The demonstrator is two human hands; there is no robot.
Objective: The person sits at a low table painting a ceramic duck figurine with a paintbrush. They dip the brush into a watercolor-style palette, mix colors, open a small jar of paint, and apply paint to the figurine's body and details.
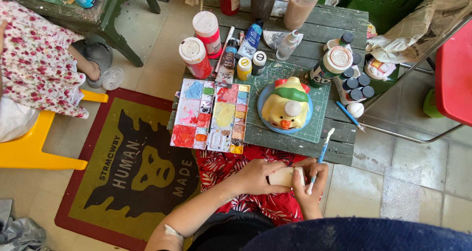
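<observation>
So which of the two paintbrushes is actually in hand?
The white-handled brush in the right hand; the blue brush lies loose on the table.

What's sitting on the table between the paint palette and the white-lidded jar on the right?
In the head view, a yellow chick figurine on a blue plate lies between the palette and the jar, on the green cutting mat.

both hands [287,178] together, fingers seemingly curled

Pale piece [282,177] half-hidden between hands
</observation>
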